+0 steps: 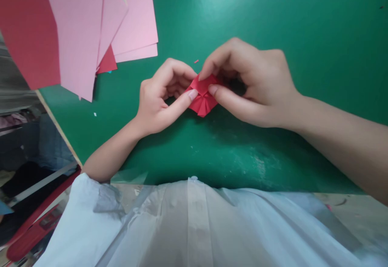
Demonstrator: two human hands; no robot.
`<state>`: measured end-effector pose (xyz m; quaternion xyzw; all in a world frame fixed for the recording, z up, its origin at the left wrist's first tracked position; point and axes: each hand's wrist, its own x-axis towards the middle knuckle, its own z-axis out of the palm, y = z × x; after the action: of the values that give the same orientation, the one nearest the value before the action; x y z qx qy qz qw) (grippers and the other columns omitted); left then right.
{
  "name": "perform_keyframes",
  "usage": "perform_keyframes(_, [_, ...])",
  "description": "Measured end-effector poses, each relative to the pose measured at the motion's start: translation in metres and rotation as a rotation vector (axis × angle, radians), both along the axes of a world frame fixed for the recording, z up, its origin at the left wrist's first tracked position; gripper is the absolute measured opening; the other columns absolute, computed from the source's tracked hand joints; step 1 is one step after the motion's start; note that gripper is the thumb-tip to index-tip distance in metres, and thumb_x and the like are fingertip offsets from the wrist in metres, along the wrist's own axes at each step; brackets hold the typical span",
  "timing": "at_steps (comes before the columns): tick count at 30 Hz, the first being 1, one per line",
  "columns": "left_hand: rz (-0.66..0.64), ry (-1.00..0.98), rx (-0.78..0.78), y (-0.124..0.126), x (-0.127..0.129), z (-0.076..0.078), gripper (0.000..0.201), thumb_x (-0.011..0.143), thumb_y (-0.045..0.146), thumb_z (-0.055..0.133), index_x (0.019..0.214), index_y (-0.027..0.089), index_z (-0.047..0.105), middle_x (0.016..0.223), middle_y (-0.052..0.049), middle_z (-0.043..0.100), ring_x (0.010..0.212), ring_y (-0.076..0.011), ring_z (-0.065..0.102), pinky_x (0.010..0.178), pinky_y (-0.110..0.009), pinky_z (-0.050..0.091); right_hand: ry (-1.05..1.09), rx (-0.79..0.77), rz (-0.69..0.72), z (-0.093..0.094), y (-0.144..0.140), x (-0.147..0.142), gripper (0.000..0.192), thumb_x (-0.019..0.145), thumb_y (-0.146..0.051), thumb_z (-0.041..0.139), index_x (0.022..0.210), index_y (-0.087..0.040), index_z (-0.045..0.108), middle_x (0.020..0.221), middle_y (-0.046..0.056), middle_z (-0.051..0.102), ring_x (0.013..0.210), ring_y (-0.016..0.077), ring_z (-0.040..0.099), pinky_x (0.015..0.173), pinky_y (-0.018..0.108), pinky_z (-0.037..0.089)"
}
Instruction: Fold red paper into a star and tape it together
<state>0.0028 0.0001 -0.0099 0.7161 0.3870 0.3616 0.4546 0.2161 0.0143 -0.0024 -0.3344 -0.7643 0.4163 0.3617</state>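
A small folded red paper piece is pinched at mid-bench between the left hand and right hand, each grip clamped on its edges just above the green bench. If pressed unevenly, creases could probably be skewed or the thin paper torn.

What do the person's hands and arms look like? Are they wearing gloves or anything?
No gloves. Both the left hand and the right hand are bare, with short, plain fingernails and no rings, watch or bracelet in view. The forearms are bare too, with no sleeves reaching them. A pale, whitish garment covers the body below.
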Motion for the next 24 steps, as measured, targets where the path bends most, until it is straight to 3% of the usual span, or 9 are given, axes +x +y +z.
perform_keyframes(5, [-0.018,0.051,0.009,0.0010,-0.0011,-0.0005,0.021,0.098,0.045,0.061,0.113,0.029,0.062,0.086,0.005,0.070,0.077,-0.0092,0.074,0.070,-0.022,0.064,-0.033,0.055,0.040,-0.0007,0.0000,0.0003,0.018,0.088,-0.008,0.052,0.097,-0.023,0.053,0.077,-0.007,0.067,0.067,0.0095,0.061,0.065,0.023,0.045])
perform_keyframes(9, [-0.006,0.055,0.014,0.0009,0.0002,0.0000,0.018,0.098,0.042,0.061,0.108,0.028,0.064,0.083,0.004,0.071,0.069,-0.0080,0.072,0.062,-0.019,0.061,-0.103,0.110,0.049,-0.0001,-0.0015,0.0008,0.010,0.092,-0.014,0.052,0.096,-0.023,0.054,0.080,-0.004,0.068,0.076,0.0118,0.067,0.068,0.024,0.047])
perform_keyframes(12, [-0.001,0.056,0.009,0.0003,0.0017,0.0014,0.017,0.099,0.042,0.060,0.104,0.026,0.063,0.081,0.004,0.071,0.063,-0.0067,0.069,0.053,-0.017,0.055,-0.156,0.096,0.012,0.0012,-0.0029,0.0006,0.001,0.093,-0.023,0.054,0.094,-0.024,0.055,0.083,-0.002,0.070,0.077,0.0134,0.067,0.067,0.026,0.048])
perform_keyframes(17, [0.015,0.049,0.009,0.0000,0.0014,0.0013,0.024,0.098,0.047,0.059,0.110,0.026,0.060,0.078,0.004,0.070,0.062,-0.0074,0.070,0.051,-0.017,0.052,-0.187,0.098,0.004,0.0029,-0.0031,0.0010,0.002,0.093,-0.026,0.057,0.093,-0.024,0.057,0.081,-0.002,0.070,0.073,0.0135,0.065,0.067,0.028,0.048])
perform_keyframes(24, [0.012,0.028,0.054,0.0004,0.0018,0.0018,0.012,0.100,0.037,0.060,0.102,0.025,0.059,0.075,0.006,0.065,0.058,-0.0030,0.065,0.048,-0.014,0.049,-0.132,0.151,0.021,0.0006,-0.0013,0.0016,0.003,0.091,-0.022,0.061,0.092,-0.021,0.059,0.079,-0.002,0.069,0.071,0.0116,0.063,0.064,0.026,0.045])
